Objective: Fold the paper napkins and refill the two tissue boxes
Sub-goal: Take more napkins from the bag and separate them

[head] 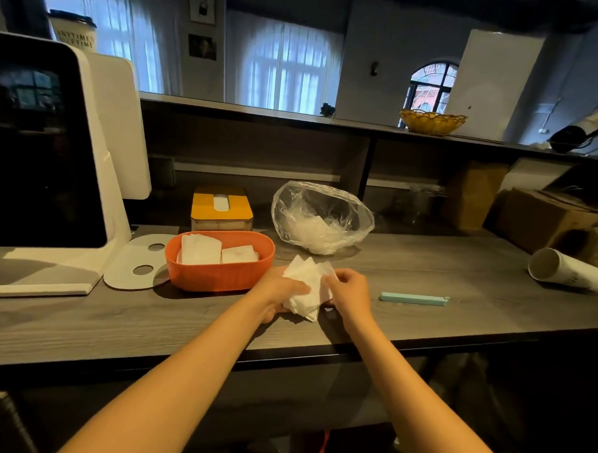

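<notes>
On the wooden counter (426,266) sits an open orange tissue box (220,274) with folded napkins (200,249) inside, a lidded yellow tissue box (222,207) behind it. Just right of the orange box, the left hand (281,294) and right hand (351,290) each have a grip clasping a white napkin stack (310,292) above the counter.
</notes>
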{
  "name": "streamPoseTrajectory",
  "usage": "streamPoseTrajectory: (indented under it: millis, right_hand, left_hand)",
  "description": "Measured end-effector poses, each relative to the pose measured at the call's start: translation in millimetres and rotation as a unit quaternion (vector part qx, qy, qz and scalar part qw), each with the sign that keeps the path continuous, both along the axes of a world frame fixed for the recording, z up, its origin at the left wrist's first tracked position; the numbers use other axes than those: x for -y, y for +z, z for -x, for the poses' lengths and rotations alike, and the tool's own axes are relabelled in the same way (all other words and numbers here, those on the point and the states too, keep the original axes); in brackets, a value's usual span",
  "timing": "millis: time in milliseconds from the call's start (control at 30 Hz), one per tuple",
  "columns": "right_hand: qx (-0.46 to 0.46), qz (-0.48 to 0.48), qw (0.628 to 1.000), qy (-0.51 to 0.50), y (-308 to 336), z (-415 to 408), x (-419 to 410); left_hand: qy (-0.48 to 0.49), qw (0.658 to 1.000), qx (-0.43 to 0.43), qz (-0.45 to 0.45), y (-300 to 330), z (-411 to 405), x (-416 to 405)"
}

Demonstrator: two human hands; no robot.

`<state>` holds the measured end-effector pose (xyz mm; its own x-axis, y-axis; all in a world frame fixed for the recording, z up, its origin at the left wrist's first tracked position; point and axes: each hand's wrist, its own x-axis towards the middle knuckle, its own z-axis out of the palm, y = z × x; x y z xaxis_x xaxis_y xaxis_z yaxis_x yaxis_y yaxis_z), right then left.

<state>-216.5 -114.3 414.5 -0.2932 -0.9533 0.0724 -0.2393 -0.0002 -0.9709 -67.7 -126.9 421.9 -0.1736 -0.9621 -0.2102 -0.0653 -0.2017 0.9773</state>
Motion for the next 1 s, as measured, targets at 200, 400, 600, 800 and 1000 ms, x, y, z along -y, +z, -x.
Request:
streamPoseTrajectory:
  millis: [200,400,600,800,1000]
  right_hand:
    - [-0.065,0.086,0.989,0.103,39.2,18.8,3.2]
    - [-0.142,0.063,0.967,0.202,53.5,14.0,5.7]
    - [-0.042,0.065,0.989,0.128,57.3,4.2,6.0]
    - [-0.049,0.057,0.991,0.11,69.4,6.4,8.7]
    - [-0.149,0.064,0.975,0.152,69.5,0.8,10.6]
  left_hand:
    - [-0.106,0.97,0.118,0.184,15.6,-18.5,-8.2]
    - [-0.153,0.96,0.137,0.192,29.5,-30.4,-10.8]
    - [-0.068,0.994,-0.035,0.084,19.5,-32.9,-15.4]
    - [-0.055,0.989,-0.137,0.022,11.3,-29.1,-17.1]
    - [-0.043,0.985,-0.165,0.003,8.3,-19.4,-14.6]
